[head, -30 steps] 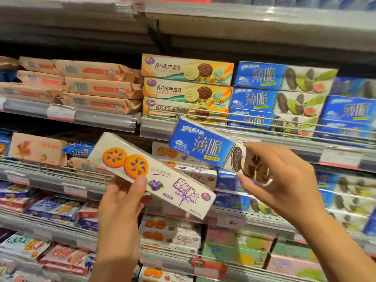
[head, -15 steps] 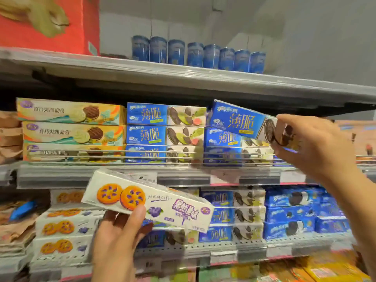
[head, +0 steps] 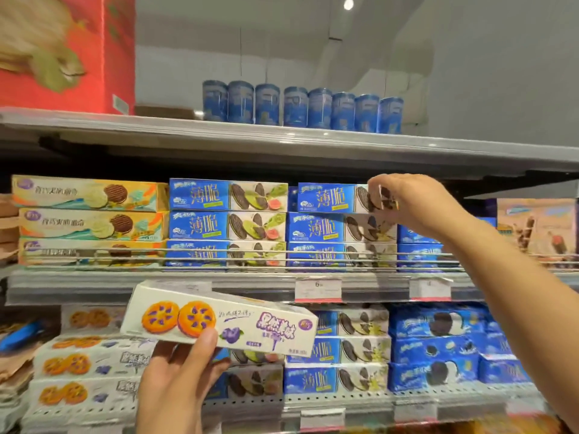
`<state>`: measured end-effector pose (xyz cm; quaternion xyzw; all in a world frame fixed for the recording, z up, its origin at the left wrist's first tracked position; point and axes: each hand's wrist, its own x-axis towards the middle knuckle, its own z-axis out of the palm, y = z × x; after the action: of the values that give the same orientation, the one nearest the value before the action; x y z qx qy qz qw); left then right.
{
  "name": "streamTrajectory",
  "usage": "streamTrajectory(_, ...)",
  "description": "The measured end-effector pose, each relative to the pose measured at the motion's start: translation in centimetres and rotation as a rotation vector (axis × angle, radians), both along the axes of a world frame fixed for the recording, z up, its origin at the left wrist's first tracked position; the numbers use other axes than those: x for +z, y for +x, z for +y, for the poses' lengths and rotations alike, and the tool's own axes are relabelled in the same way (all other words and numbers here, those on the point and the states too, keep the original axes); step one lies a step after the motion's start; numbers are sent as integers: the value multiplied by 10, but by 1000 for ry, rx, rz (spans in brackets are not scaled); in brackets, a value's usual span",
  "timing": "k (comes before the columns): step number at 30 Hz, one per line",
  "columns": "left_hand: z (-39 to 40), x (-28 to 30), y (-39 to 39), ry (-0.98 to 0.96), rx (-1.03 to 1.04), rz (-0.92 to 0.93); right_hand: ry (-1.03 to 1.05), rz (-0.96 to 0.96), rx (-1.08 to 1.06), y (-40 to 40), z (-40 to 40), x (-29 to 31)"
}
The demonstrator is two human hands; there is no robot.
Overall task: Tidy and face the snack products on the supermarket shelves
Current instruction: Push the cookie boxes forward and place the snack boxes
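**Setting a blue box on its stack**

Gripping the right end of a blue cookie box (head: 329,198), my right hand (head: 413,205) has its fingers curled over the box's end, and the box sits level on top of a stack of two matching blue boxes (head: 341,228) on the middle shelf (head: 156,285), behind the wire rail (head: 219,255). Just left of it stands another blue stack (head: 228,219), then yellow boxes (head: 91,214). My left hand (head: 180,380) holds a white blueberry cookie box (head: 219,321) lower down, thumb on its front face, fingers behind; the box is tilted, right end lower, in front of the shelf edge. Above, blue tins (head: 300,108) line the top shelf beside a red carton (head: 67,51).
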<state>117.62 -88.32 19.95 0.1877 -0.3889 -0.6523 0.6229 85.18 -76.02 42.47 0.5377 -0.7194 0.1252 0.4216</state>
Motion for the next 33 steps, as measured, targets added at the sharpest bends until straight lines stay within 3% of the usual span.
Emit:
streamTrajectory(15,-16,-8,21,-70,11,-2,-111,-281,110,-3,-27,-8)
streamTrajectory(18,-19,-9,26,-97,6,2,-317,-208,139,13,-18,-24)
streamTrajectory(21,-24,-12,32,-94,-5,24,-602,-272,281,51,-9,-74)
streamTrajectory(24,-30,-15,37,-96,-23,22,-634,-498,449,102,-11,-155)
streamTrajectory(27,-34,-19,43,-91,-28,9,-513,-970,633,151,-27,-225)
streamTrajectory(30,-36,-24,51,-96,-55,-5,-453,-1310,785,187,-48,-258)
streamTrajectory(33,-37,-31,62,-94,-63,-30,-461,-1436,893,213,-62,-265)
